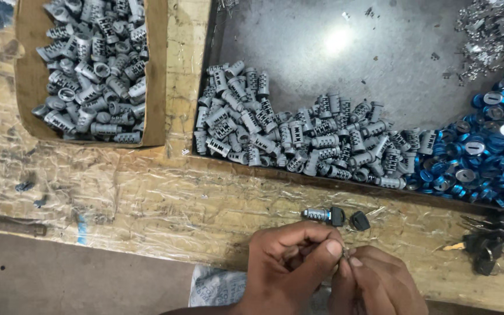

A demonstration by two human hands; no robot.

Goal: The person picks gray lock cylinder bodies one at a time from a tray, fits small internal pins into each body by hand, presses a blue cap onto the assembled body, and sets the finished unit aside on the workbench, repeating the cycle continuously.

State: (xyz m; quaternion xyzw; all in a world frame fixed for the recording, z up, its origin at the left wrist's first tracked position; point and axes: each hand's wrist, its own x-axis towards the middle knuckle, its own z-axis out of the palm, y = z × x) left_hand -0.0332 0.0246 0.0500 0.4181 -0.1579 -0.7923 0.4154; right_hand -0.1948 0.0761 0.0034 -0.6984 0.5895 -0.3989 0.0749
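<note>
**Both hands pinched on one small part at the table edge**

We see the left hand (290, 262) and right hand (374, 280) meeting fingertip to fingertip, each grip pinched nearly closed on a tiny part (348, 252); too small to tell what it is. Just beyond the fingers, a lock cylinder (316, 214) with a black-headed key (338, 216) lies on the table (147, 198), a second black key (359, 221) touching it. Further out, a metal tray (322, 46) holds a grey cylinder pile (298, 137) and blue caps (485, 157). A cardboard box (30, 105) of more cylinders sits far left. Black keys (497, 242) lie far right.
</note>
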